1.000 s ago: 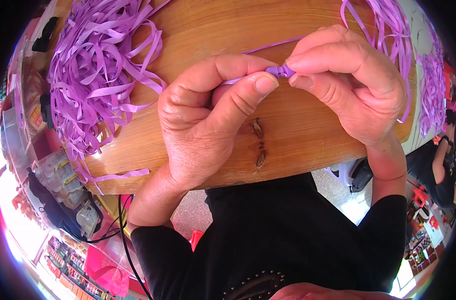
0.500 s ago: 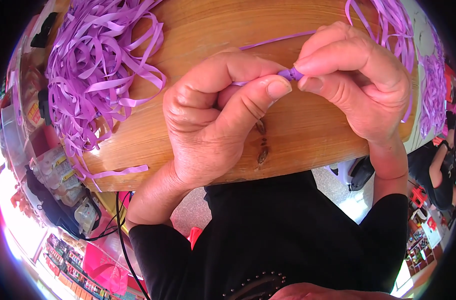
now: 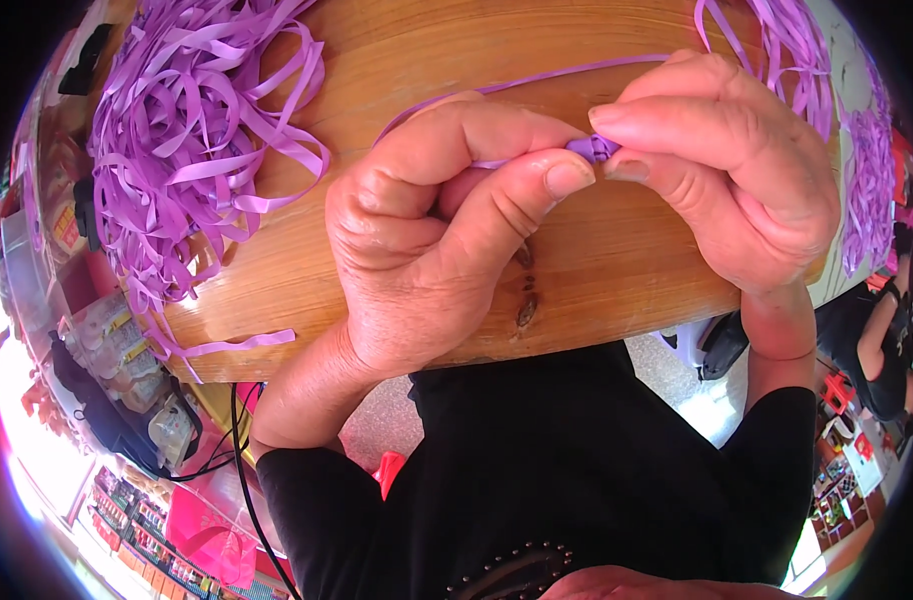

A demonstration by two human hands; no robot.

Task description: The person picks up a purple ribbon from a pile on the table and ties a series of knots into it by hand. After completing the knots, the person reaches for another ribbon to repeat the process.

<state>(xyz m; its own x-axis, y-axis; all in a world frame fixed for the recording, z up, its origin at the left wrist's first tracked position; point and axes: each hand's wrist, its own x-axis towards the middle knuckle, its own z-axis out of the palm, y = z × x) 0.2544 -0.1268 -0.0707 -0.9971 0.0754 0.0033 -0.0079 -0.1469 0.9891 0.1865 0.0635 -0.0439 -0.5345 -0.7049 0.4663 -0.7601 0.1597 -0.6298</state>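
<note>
My left hand (image 3: 437,220) pinches a purple ribbon between thumb and forefinger. Where the two hands meet, the ribbon is bunched into a small folded knot (image 3: 594,149). My right hand (image 3: 727,165) closes thumb and fingertips on the other side of that knot. A loose length of the ribbon (image 3: 537,78) arcs behind both hands over the table. To the left lies a big tangled heap of purple ribbons (image 3: 202,130), apart from my hands. The other fingers of each hand are curled, and their inner sides are partly hidden.
The wooden table (image 3: 397,50) ends in front of my body. More purple ribbons (image 3: 792,60) hang at the far right, with another bundle (image 3: 867,190) beyond. A black cable (image 3: 242,450) runs down at the left. Another person's arm (image 3: 877,330) shows at the right edge.
My right hand has shifted slightly right and turned a little, uncovering more of the knot. The loose ribbon behind now bows out more widely. My left hand has barely moved.
</note>
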